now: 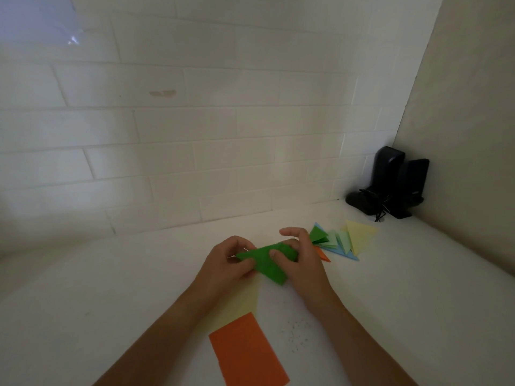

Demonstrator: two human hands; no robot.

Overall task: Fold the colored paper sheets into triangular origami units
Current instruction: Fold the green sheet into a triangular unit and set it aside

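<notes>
Pinching green paper [264, 261]: left hand [225, 263], right hand [299, 260].

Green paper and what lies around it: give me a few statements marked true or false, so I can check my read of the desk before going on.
1. Both hands hold the green paper. True: the left hand pinches its left end and the right hand grips its right part.
2. The orange sheet lies flat, nearest the camera. True.
3. The folded triangles are piled left of the hands. False: they lie to the right, past the right hand.
4. The yellow sheet lies on top of the orange sheet. False: the orange one overlaps it.
5. The black speakers stand in the far right corner. True.
</notes>
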